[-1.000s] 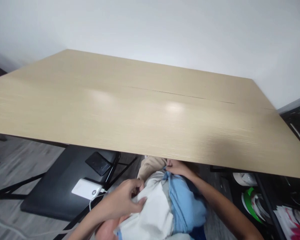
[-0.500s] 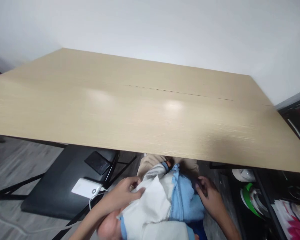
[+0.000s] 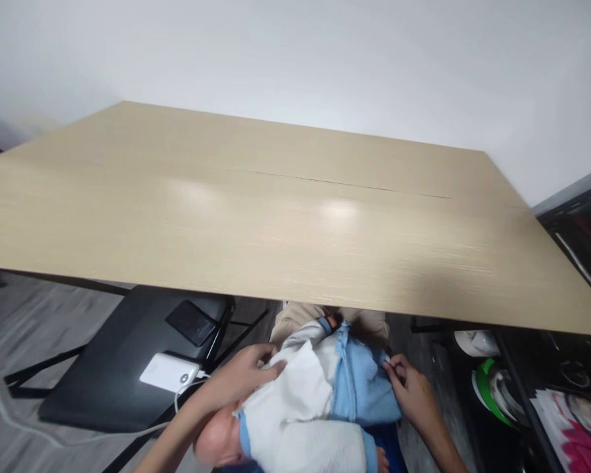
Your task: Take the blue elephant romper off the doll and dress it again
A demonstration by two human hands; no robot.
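Observation:
A baby doll (image 3: 215, 441) in a white fleece top (image 3: 300, 407) and light blue trousers (image 3: 359, 391) lies across my lap below the table's front edge. My left hand (image 3: 239, 380) rests on the white fleece at the doll's chest, fingers bent and pinching the cloth. My right hand (image 3: 411, 394) is at the right side of the blue trousers, fingers curled on the fabric's edge. Beige trouser legs (image 3: 295, 315) show under the table beyond the doll.
A wide light wooden table (image 3: 276, 217) fills the middle, against a white wall. To my left a black chair (image 3: 128, 368) carries a dark phone (image 3: 192, 323) and a white power bank (image 3: 170, 372) with a cable. Dark shelves with clutter (image 3: 546, 394) stand at right.
My right hand drew back from under the table edge to the right side of the blue trousers and now grips the fabric there. The doll's head has come further into view.

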